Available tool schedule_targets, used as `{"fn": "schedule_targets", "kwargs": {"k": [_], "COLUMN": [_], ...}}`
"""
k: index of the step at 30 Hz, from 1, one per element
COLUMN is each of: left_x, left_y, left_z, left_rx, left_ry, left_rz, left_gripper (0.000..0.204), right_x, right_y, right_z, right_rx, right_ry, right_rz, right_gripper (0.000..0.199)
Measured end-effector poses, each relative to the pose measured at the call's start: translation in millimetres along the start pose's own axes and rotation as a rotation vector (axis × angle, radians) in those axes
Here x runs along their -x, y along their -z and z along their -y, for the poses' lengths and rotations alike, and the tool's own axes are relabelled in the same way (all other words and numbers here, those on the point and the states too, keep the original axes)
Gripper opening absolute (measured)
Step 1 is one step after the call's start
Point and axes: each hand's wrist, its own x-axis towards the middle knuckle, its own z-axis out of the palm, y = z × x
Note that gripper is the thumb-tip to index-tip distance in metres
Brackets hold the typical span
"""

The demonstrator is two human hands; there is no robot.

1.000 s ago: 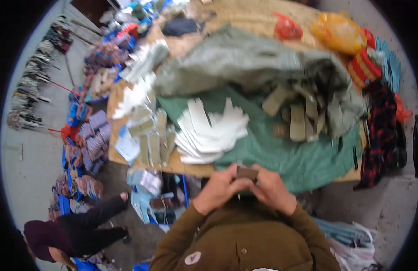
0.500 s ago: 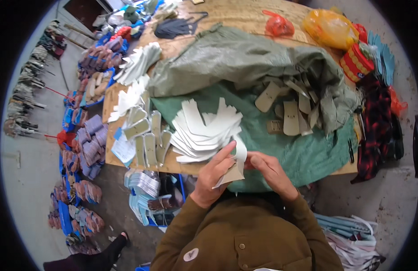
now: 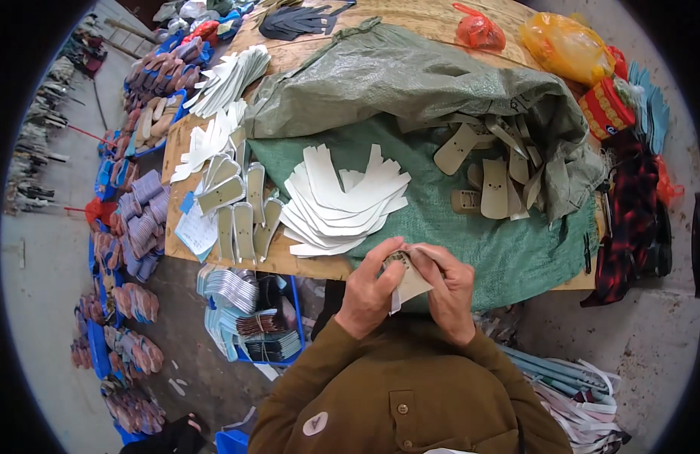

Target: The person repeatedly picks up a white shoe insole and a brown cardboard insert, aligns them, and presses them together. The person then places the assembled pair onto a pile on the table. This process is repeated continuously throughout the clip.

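In front of my chest, a beige insole board (image 3: 412, 283) with a white edge is pinched between my hands. My left hand (image 3: 367, 295) is closed on its left side, with fingers bent over the top. On the other side, my right hand (image 3: 450, 293) grips it with thumb and fingers together. My fingers hide the board's upper end. Just beyond my hands, a fanned pile of white curved strips (image 3: 338, 204) lies on a green woven sheet (image 3: 433, 219). White-edged beige boards (image 3: 244, 231) stand grouped left of that pile. More beige boards (image 3: 493, 189) spill from a grey-green woven sack (image 3: 350, 83).
The wooden table (image 3: 304, 265) ends just before me. Another white strip stack (image 3: 229, 79) and dark gloves (image 3: 297, 24) lie at its far left. Red (image 3: 480, 32) and yellow bags (image 3: 565, 47) stand far right. A blue crate (image 3: 293, 333) of bundled pieces sits below left.
My right hand has closed in and now grips the board beside my left. The white strip that curled up loosely from the board is now mostly hidden by my fingers.
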Motion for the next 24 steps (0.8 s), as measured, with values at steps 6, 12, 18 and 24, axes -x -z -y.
{"fn": "schedule_targets", "kwargs": {"k": [6, 12, 18, 24], "left_x": [1.5, -2.1, 2.9, -1.8], "left_y": [-6.8, -9.4, -13.8, -4.4], "left_z": [8.1, 3.4, 5.3, 0.7], "left_rx": [-0.047, -0.103, -0.176, -0.155], "left_ry": [0.041, 0.042, 0.048, 0.151], "left_rz": [0.008, 0.04, 0.087, 0.112], "left_gripper": [0.03, 0.036, 0.038, 0.027], "right_x": [-0.5, 5.7, 9.2, 2.0], "right_y": [5.8, 12.2, 19.3, 40.8], "right_z": [1.0, 4.6, 10.0, 47.6], "right_rx": [-0.144, -0.19, -0.291, -0.445], "right_ry": [-0.101, -0.164, -0.205, -0.238], "right_rz": [-0.005, 0.0, 0.029, -0.105], "right_gripper": [0.017, 0.02, 0.028, 0.031]}}
